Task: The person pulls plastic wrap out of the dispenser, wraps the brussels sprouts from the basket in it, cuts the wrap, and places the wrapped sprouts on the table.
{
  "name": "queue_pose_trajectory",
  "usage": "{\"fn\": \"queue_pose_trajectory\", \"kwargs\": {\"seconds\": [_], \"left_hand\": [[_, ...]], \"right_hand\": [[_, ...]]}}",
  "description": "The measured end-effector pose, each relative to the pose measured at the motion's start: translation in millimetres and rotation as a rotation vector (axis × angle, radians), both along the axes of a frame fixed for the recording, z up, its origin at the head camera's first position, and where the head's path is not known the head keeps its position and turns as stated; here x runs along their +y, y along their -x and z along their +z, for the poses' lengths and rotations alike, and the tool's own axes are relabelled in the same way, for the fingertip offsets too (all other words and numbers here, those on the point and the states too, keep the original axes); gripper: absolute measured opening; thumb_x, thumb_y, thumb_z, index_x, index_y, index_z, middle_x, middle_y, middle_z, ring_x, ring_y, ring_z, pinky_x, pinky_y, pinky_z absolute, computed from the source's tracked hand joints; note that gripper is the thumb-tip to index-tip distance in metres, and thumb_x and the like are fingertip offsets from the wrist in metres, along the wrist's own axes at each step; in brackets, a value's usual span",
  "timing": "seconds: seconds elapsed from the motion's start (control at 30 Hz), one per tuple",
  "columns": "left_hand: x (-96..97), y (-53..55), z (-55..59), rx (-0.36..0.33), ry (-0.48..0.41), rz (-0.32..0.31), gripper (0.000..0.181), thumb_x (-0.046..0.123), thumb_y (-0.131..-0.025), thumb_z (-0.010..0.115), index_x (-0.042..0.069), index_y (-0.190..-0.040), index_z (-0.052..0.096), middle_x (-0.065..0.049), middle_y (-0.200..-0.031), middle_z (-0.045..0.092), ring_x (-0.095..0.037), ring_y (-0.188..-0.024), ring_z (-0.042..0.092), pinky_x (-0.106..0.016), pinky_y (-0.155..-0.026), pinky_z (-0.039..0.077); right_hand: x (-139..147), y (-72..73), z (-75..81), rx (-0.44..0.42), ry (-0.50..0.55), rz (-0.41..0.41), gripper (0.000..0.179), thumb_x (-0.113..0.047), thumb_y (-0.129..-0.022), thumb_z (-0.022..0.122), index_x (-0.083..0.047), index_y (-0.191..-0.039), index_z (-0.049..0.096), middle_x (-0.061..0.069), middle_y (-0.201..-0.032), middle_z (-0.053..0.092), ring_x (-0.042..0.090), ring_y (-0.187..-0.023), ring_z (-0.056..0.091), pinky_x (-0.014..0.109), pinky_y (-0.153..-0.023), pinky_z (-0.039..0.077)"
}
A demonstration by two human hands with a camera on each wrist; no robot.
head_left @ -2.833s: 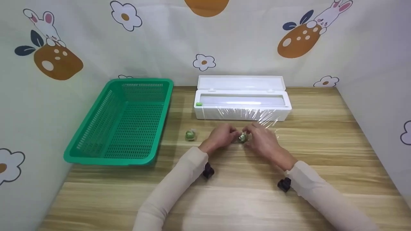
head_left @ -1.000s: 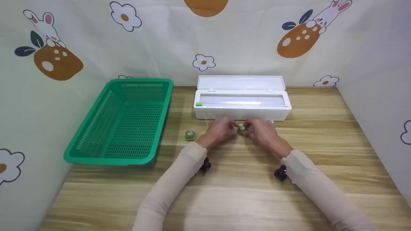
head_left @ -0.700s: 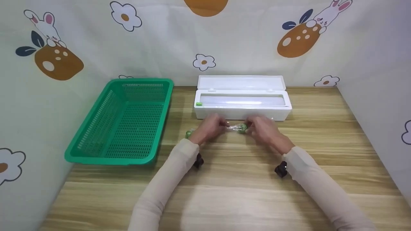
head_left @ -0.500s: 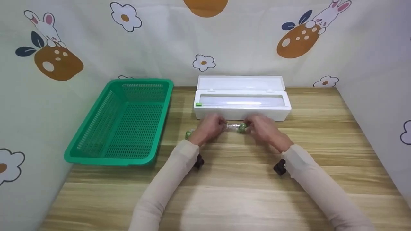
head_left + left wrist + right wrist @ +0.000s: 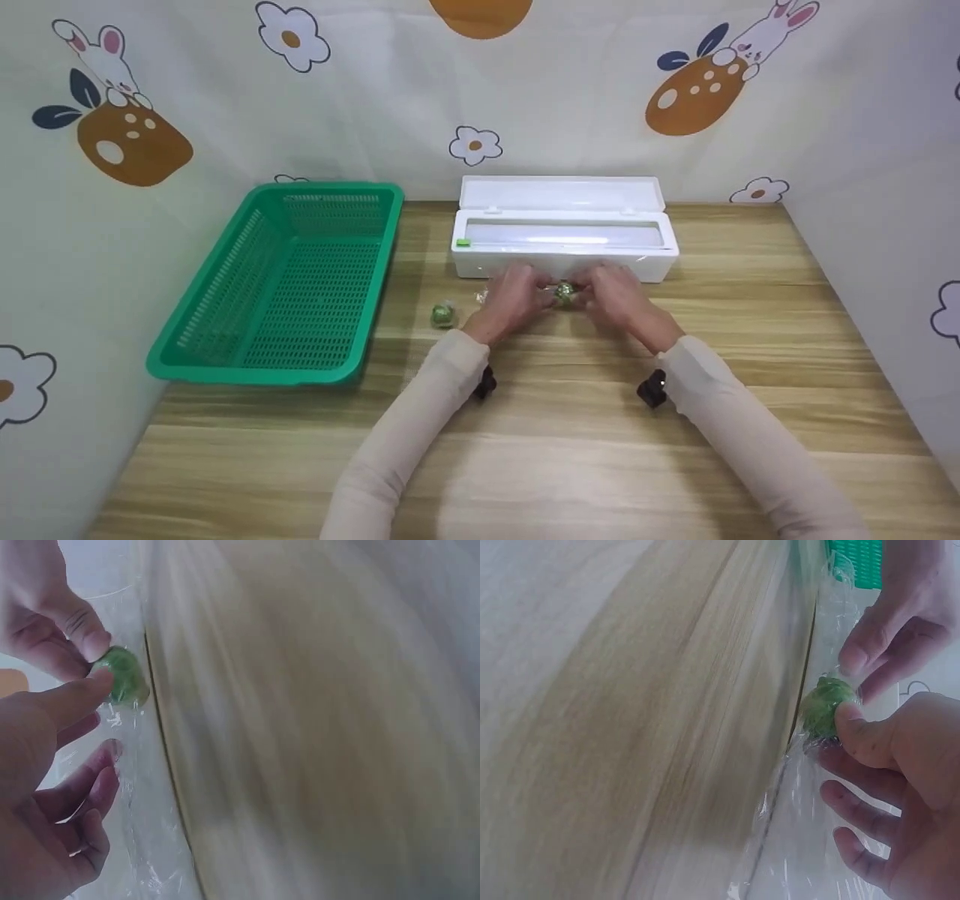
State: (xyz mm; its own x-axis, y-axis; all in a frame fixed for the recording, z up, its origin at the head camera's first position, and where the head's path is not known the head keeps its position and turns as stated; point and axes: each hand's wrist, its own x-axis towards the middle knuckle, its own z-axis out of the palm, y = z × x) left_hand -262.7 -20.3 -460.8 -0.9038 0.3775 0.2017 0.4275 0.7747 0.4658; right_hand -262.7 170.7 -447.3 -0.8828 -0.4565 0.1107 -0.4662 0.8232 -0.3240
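A small green Brussels sprout in clear film sits between both hands, close to the front of a white cling film dispenser. My left hand pinches it from the left; in the left wrist view its thumb lies on the sprout. From the right, my right hand holds it, thumb against its side in the right wrist view and the other fingers spread loosely. Crinkled cling film trails past the sprout toward both sides. A second wrapped sprout lies on the table left of my left hand.
A green plastic basket stands at the left with nothing in it. The dispenser's lid is raised at the back, and a small green slider sits at its left end. Patterned cloth surrounds the wooden table.
The film stretched from the dispenser front has gathered around the sprout, which moved toward the box. My left hand drew twisted film leftward, then came back right to the sprout.
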Motion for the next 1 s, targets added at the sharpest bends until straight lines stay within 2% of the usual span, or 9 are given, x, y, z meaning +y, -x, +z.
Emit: {"fn": "queue_pose_trajectory", "kwargs": {"seconds": [0.13, 0.33, 0.43, 0.5, 0.67, 0.87, 0.93, 1.0], "left_hand": [[2.9, 2.0, -6.3, 0.032, -0.003, 0.039, 0.018, 0.032, -0.085, 0.08, 0.018, -0.096, 0.081, 0.0, -0.087, 0.079, -0.019, -0.08, 0.071, -0.034, -0.078, 0.052], [3.7, 5.5, -11.5, 0.015, -0.017, 0.089, 0.016, 0.032, -0.087, 0.078, 0.018, -0.093, 0.082, 0.0, -0.088, 0.079, -0.021, -0.086, 0.071, -0.037, -0.086, 0.051], [2.9, 6.7, -12.9, 0.013, -0.013, 0.11, 0.014, 0.033, -0.088, 0.076, 0.02, -0.091, 0.082, 0.002, -0.086, 0.078, -0.02, -0.084, 0.07, -0.036, -0.083, 0.051], [2.5, 7.2, -13.2, 0.01, -0.013, 0.126, 0.015, 0.034, -0.09, 0.074, 0.022, -0.089, 0.082, 0.003, -0.084, 0.078, -0.018, -0.08, 0.07, -0.035, -0.078, 0.052], [3.5, 7.8, -12.3, -0.034, -0.026, 0.13, 0.014, 0.032, -0.093, 0.071, 0.024, -0.092, 0.082, 0.007, -0.087, 0.079, -0.014, -0.078, 0.068, -0.033, -0.074, 0.052], [4.9, 8.6, -10.2, -0.084, 0.004, 0.122, 0.013, 0.028, -0.094, 0.07, 0.024, -0.097, 0.082, 0.006, -0.087, 0.078, -0.013, -0.077, 0.064, -0.032, -0.075, 0.05], [5.0, 8.1, -9.9, -0.1, 0.0, 0.124, 0.013, 0.028, -0.094, 0.07, 0.023, -0.093, 0.082, 0.005, -0.081, 0.075, -0.013, -0.075, 0.06, -0.032, -0.073, 0.049], [5.4, 7.2, -9.6, -0.113, -0.01, 0.132, 0.017, 0.027, -0.093, 0.071, 0.02, -0.082, 0.08, 0.005, -0.072, 0.068, -0.013, -0.072, 0.056, -0.031, -0.07, 0.048]], "right_hand": [[-1, 0.9, -1.9, -0.007, 0.022, -0.024, 0.012, -0.015, -0.088, 0.075, -0.008, -0.096, 0.079, 0.013, -0.088, 0.075, 0.035, -0.08, 0.066, 0.049, -0.075, 0.051], [-4, 2.9, -8.3, -0.078, 0.125, -0.093, 0.017, -0.019, -0.089, 0.075, -0.006, -0.101, 0.075, 0.012, -0.099, 0.076, 0.032, -0.093, 0.068, 0.049, -0.085, 0.053], [-5, 3.4, -10.1, -0.094, 0.194, -0.134, 0.021, -0.021, -0.087, 0.077, -0.008, -0.104, 0.074, 0.011, -0.102, 0.077, 0.03, -0.097, 0.069, 0.048, -0.088, 0.054], [-6, 3.9, -10.9, -0.089, 0.223, -0.143, 0.02, -0.021, -0.085, 0.08, -0.01, -0.101, 0.075, 0.01, -0.1, 0.077, 0.029, -0.095, 0.07, 0.047, -0.086, 0.054], [-8, 4.5, -11.9, -0.082, 0.254, -0.131, 0.014, -0.022, -0.082, 0.082, -0.013, -0.092, 0.078, 0.005, -0.093, 0.078, 0.025, -0.087, 0.069, 0.042, -0.078, 0.052], [-10, 5.1, -10.8, -0.083, 0.278, -0.153, 0.013, -0.021, -0.082, 0.083, -0.014, -0.092, 0.08, 0.003, -0.089, 0.078, 0.022, -0.081, 0.065, 0.036, -0.072, 0.047], [-10, 5.8, -11.4, -0.079, 0.282, -0.154, 0.013, -0.021, -0.082, 0.083, -0.014, -0.092, 0.08, 0.003, -0.09, 0.079, 0.022, -0.082, 0.066, 0.037, -0.072, 0.049], [-10, 6.5, -13.0, -0.07, 0.281, -0.157, 0.013, -0.021, -0.082, 0.082, -0.013, -0.092, 0.08, 0.003, -0.093, 0.079, 0.023, -0.085, 0.069, 0.039, -0.074, 0.051]]}}
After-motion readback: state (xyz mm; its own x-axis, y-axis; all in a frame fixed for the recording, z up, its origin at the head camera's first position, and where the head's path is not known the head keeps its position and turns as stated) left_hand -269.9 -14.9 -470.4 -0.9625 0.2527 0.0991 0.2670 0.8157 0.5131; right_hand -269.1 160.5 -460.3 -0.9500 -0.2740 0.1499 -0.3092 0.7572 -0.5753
